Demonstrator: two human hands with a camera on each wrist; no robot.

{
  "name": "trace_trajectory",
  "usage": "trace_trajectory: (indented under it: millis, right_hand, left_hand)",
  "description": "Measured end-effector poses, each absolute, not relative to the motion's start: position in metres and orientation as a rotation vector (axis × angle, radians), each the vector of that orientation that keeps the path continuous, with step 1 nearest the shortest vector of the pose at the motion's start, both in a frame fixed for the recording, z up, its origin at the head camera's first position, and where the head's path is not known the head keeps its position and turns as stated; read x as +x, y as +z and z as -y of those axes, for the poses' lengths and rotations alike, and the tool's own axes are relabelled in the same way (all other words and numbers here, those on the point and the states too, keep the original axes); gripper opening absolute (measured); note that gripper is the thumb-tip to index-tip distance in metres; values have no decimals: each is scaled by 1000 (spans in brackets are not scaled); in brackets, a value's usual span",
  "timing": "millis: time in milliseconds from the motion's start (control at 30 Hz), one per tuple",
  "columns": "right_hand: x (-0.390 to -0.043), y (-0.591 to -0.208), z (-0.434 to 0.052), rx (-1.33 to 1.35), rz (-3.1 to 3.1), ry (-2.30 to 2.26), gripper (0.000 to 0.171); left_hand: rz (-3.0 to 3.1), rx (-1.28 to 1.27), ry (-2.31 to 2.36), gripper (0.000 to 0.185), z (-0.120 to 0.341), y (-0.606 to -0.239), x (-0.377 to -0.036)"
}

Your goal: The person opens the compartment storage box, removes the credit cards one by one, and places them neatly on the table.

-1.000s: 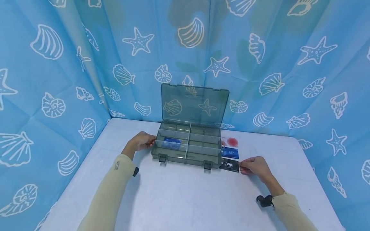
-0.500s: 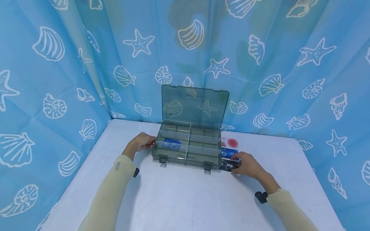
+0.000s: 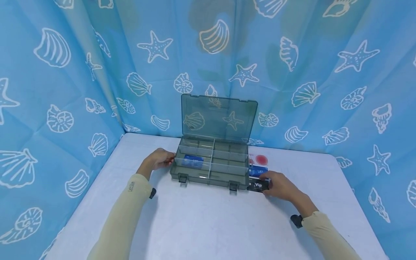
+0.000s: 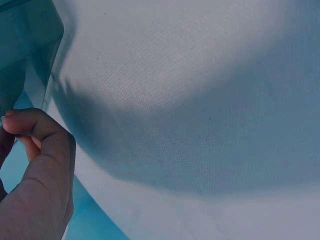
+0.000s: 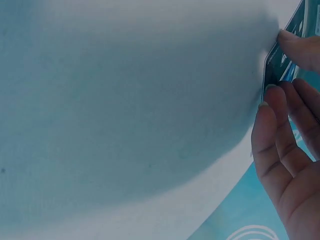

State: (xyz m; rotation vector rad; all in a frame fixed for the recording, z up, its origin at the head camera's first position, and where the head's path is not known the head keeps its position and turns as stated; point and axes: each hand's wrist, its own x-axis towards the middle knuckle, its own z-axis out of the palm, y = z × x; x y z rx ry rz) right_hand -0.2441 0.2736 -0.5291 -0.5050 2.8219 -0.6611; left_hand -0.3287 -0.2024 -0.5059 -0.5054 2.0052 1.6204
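A smoky-grey clear plastic compartment box [image 3: 224, 181] lies on the white table, its lid [image 3: 219, 117] raised at the back. Inside, at the left of the middle row, is a blue card [image 3: 193, 162]. My left hand [image 3: 158, 159] grips the box's left edge with bent fingers and thumb; in the left wrist view, the fingertips meet at the box corner. Just right of the box, my right hand [image 3: 280, 186] pinches a black card marked Vip [image 3: 258, 185] between thumb and fingers. The right wrist view shows the thumb [image 5: 300, 52] on that card's edge.
Behind the black card lie a blue VIP card [image 3: 259, 171] and a white card with a red circle [image 3: 261, 160], their left ends overlapped by the box. A blue seashell-print curtain [image 3: 208, 65] surrounds the table [image 3: 208, 224] at the back and sides.
My right hand has moved from the black card's right end to further over it, and now pinches it. The left hand has stayed at the box's edge.
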Motion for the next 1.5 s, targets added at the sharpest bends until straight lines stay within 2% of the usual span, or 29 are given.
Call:
trace_trajectory:
  millis: [767, 933, 1100, 1200, 1333, 1500]
  right_hand:
    - [-244, -523, -269, -465, -2823, -625, 56]
    - [-252, -507, -260, -474, -2882, -724, 48]
    - [-269, -484, -223, -582, -2930, -1022, 30]
    - [-281, -473, -188, -586, -2775, -1221, 28]
    - [-299, -464, -136, -426, -2384, -1516, 33]
    - [-315, -464, -82, -235, -1953, -1704, 51]
  left_hand:
    - [-2005, -501, 1623, 24, 205, -509, -330]
    - [-2002, -506, 1627, 24, 204, -509, -331]
    - [-2004, -503, 1625, 24, 204, -511, -332]
    - [-2010, -499, 1623, 24, 204, -512, -332]
    - [-2015, -495, 1622, 25, 203, -510, -332]
    - [-2015, -508, 1625, 24, 203, -511, -333]
